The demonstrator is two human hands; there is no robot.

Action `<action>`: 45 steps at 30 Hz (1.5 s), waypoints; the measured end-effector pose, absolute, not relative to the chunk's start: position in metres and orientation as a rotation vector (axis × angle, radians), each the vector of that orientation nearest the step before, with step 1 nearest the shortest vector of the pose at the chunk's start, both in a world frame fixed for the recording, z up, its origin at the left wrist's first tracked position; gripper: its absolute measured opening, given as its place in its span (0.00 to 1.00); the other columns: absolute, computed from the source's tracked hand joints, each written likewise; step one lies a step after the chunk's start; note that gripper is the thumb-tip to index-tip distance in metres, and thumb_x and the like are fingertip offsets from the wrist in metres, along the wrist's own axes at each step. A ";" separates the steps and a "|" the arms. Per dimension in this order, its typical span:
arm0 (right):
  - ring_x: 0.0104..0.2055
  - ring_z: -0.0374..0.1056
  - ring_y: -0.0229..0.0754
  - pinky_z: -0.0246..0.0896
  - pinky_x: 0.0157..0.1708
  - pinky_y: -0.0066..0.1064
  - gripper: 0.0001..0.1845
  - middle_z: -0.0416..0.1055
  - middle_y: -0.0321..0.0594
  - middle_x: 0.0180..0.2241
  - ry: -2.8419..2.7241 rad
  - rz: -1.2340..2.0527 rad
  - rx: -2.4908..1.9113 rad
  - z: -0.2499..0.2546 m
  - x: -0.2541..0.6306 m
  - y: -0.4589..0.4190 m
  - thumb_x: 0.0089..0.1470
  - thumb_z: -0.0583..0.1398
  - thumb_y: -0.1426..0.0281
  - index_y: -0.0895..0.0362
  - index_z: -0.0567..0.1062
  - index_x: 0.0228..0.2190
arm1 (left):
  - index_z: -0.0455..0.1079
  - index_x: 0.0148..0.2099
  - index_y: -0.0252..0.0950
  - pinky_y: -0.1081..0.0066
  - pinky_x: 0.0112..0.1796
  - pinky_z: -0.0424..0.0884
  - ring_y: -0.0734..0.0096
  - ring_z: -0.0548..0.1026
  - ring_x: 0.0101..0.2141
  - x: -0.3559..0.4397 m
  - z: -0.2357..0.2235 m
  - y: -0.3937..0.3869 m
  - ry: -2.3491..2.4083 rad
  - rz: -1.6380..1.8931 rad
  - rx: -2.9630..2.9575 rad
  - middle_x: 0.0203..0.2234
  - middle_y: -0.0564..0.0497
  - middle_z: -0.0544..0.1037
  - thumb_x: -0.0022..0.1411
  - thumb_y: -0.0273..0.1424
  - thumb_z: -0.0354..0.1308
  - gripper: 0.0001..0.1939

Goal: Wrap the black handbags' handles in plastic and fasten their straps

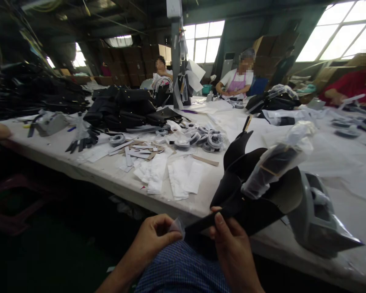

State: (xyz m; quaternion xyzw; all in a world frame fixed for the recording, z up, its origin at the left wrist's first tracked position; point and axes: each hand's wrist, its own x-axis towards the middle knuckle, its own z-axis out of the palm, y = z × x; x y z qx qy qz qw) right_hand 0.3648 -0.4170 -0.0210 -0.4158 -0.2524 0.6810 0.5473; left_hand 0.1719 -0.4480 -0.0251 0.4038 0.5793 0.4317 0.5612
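Observation:
My left hand (pixel 154 236) pinches a small piece of clear plastic film (pixel 179 226) at the end of a black strap (pixel 201 222). Fingers and thumb of my right hand (pixel 233 246) are closed around that strap, farther along it. The strap runs up to a black bag (pixel 228 189) lying open at the table's front edge, its panels flared out. On top of the bag rests a dark bundle wrapped in clear plastic (pixel 266 167). A grey tape dispenser (pixel 306 215) stands just right of the bag.
White paper sheets (pixel 186 177), cardboard strips (pixel 140 150) and plastic-wrapped rolled straps (pixel 213 140) lie across the white table (pixel 116 179). Black bags (pixel 122 108) are piled behind them near a grey post (pixel 177 61). Several people work around the table.

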 end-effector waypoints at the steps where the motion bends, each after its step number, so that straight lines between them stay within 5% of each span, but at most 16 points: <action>1: 0.24 0.62 0.33 0.60 0.27 0.23 0.21 0.68 0.31 0.19 -0.614 1.574 -1.008 -0.023 0.363 -0.416 0.42 0.72 0.58 0.55 0.80 0.37 | 0.73 0.27 0.32 0.75 0.29 0.65 0.74 0.71 0.25 0.172 -0.026 -0.450 1.366 1.006 0.954 0.21 0.54 0.76 0.48 0.30 0.70 0.09; 15: 0.26 0.67 0.40 0.61 0.29 0.27 0.22 0.71 0.34 0.21 -1.143 1.344 -1.284 -0.030 0.373 -0.413 0.52 0.64 0.54 0.57 0.80 0.42 | 0.79 0.30 0.32 0.73 0.29 0.66 0.69 0.73 0.25 0.189 -0.023 -0.441 1.322 0.921 0.943 0.23 0.51 0.79 0.47 0.34 0.69 0.10; 21: 0.37 0.71 0.46 0.66 0.38 0.31 0.19 0.78 0.44 0.39 -1.374 1.191 -1.262 -0.029 0.386 -0.409 0.56 0.61 0.55 0.55 0.82 0.39 | 0.80 0.32 0.33 0.74 0.27 0.66 0.68 0.74 0.25 0.216 -0.021 -0.420 1.251 0.935 1.051 0.23 0.49 0.81 0.55 0.40 0.64 0.14; 29: 0.17 0.68 0.41 0.63 0.21 0.26 0.23 0.71 0.36 0.14 -1.359 0.926 -1.397 -0.014 0.414 -0.416 0.57 0.58 0.52 0.56 0.82 0.39 | 0.80 0.36 0.35 0.71 0.34 0.72 0.62 0.79 0.33 0.257 0.003 -0.376 1.120 1.031 1.228 0.30 0.48 0.83 0.59 0.40 0.62 0.13; 41: 0.15 0.66 0.39 0.59 0.17 0.24 0.23 0.70 0.37 0.13 -1.255 0.972 -1.462 -0.001 0.407 -0.396 0.51 0.63 0.50 0.58 0.82 0.26 | 0.76 0.42 0.37 0.70 0.42 0.72 0.60 0.78 0.41 0.271 -0.010 -0.373 1.153 1.260 1.119 0.36 0.49 0.82 0.58 0.46 0.61 0.18; 45: 0.16 0.66 0.39 0.58 0.17 0.25 0.22 0.69 0.36 0.12 -1.173 0.950 -1.451 -0.004 0.401 -0.399 0.50 0.64 0.50 0.57 0.80 0.24 | 0.74 0.37 0.36 0.71 0.36 0.72 0.61 0.77 0.35 0.269 -0.030 -0.386 1.193 1.181 1.210 0.29 0.50 0.80 0.59 0.48 0.59 0.19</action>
